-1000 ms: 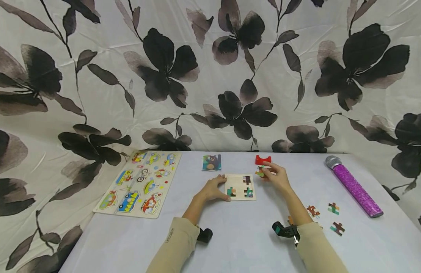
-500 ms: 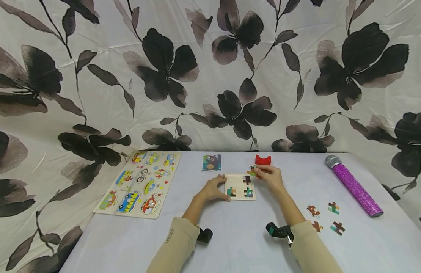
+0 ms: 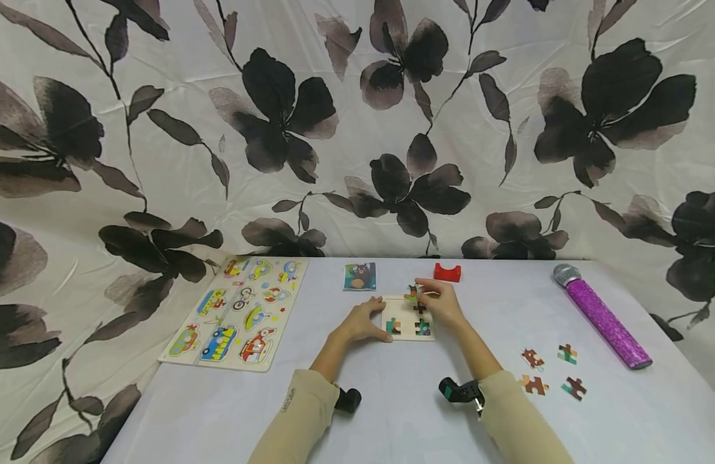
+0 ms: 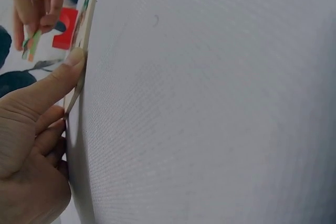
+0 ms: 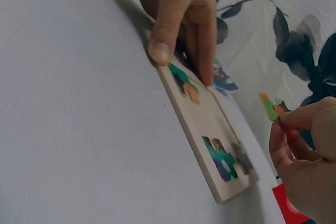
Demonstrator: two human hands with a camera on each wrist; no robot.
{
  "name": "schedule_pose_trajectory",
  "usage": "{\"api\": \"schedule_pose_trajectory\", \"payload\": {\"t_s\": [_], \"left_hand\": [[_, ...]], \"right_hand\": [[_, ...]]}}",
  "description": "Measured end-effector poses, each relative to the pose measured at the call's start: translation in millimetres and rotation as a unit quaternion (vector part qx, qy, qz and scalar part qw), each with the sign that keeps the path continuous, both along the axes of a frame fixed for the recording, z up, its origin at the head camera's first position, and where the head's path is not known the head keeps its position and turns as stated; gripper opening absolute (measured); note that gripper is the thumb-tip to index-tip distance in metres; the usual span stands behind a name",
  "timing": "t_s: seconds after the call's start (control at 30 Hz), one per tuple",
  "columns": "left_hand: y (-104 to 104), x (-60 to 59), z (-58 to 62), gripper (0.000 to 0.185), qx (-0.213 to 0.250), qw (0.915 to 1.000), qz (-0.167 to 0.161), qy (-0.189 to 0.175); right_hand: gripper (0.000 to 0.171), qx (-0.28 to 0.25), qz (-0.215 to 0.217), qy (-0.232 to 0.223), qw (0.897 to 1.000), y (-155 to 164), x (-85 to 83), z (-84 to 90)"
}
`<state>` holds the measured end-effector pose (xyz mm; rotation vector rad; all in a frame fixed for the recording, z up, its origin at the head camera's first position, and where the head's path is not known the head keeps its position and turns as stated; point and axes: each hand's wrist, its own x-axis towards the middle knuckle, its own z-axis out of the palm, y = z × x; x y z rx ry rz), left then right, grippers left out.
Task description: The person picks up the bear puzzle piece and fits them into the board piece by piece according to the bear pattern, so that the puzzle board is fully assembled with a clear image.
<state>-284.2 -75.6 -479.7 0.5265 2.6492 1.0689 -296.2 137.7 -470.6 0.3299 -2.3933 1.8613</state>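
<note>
While the left hand [image 3: 363,322] steadies the puzzle tray [image 3: 408,330] at its 9 o'clock edge, thumb [image 4: 63,74] along the near edge and fingers [image 5: 205,40] lying on top, loosely curled round the rim, the right hand [image 3: 444,303] hovers over the tray's 1 o'clock corner. Right thumb and fingertips pinch a green-orange puzzle piece [image 5: 270,107], held clear of the tray, other fingers curled in. Tray lies flat on the counter [image 3: 392,419], centre, three pieces seated in it. Red block [image 3: 447,272] at 1 o'clock of the tray, bear card [image 3: 360,276] at 11. Four loose pieces [image 3: 534,385] well apart at 4 o'clock. Vehicle puzzle board [image 3: 238,312] at 9, purple microphone [image 3: 601,317] at 3.
</note>
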Motion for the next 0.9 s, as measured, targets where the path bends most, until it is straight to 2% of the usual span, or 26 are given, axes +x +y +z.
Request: {"api": "schedule_pose_trajectory", "payload": {"t_s": [0.2,0.27,0.4,0.5,0.63,0.77,0.9], "left_hand": [[0.1,-0.2,-0.6,0.085,-0.002,1.0000,-0.003,-0.001],[-0.1,-0.1,-0.4,0.085,0.001,1.0000,-0.004,0.000],[-0.3,-0.3,-0.5,0.086,0.007,1.0000,-0.003,0.002],[-0.7,-0.5,-0.9,0.086,0.008,1.0000,-0.003,0.003],[-1.1,-0.4,-1.0,0.086,0.003,1.0000,-0.001,0.001],[-1.3,-0.3,-0.6,0.086,0.002,1.0000,-0.001,0.000],[-1.5,-0.1,-0.8,0.086,0.001,1.0000,-0.002,-0.001]], "right_hand": [[0.023,0.010,-0.011,-0.019,1.000,-12.8,-0.5,2.2],[0.020,0.017,0.001,-0.012,1.000,-15.3,0.3,3.8],[0.020,0.038,0.042,0.011,0.998,-21.7,10.0,20.5],[0.023,0.058,0.064,0.003,0.996,-24.3,8.3,22.1],[0.024,0.067,0.041,-0.019,0.997,-25.9,-4.3,8.7],[0.028,0.063,0.011,-0.018,0.998,-28.6,-6.8,7.2],[0.034,0.101,0.030,-0.026,0.994,-31.1,-7.8,6.4]]}}
